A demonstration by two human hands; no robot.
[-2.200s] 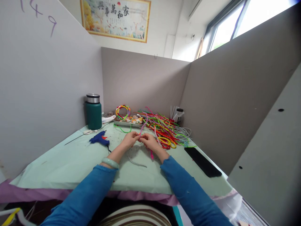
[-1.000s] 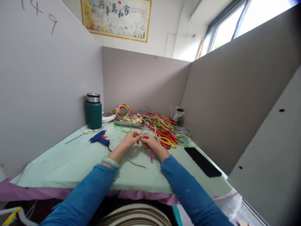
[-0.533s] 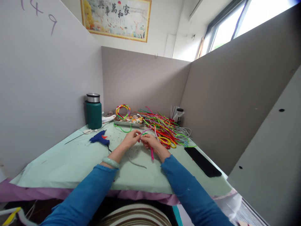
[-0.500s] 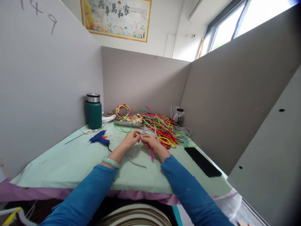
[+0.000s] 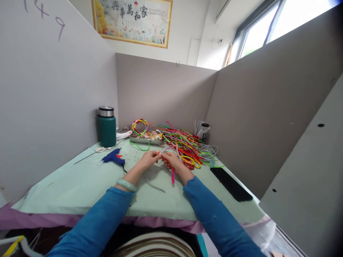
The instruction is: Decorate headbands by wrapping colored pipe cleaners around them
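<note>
My left hand point(image 5: 150, 159) and my right hand point(image 5: 172, 161) meet over the middle of the table, both closed in a pinch. Between the fingertips is a small orange-and-white bit, too small to make out. A bright pink pipe cleaner point(image 5: 173, 176) hangs below my right hand, which grips it, and a lilac strand arches just behind the fingers. My left fingers pinch the strand work at its left end, partly hidden. Under my wrists a grey cord point(image 5: 155, 187) curves over the cloth.
A blue glue gun point(image 5: 114, 156) lies left of my hands, near a green flask point(image 5: 107, 128). Behind are a metal tray point(image 5: 147, 141) of small pieces, a multicoloured ring point(image 5: 140, 120) and a heap of pipe cleaners point(image 5: 184, 141). A black phone-like slab point(image 5: 230, 184) lies right. Partitions enclose the table.
My fingertips have come closer together, and the orange-and-white bit now shows between them. The lilac strand has dropped lower behind the fingers. The grey cord has shifted slightly.
</note>
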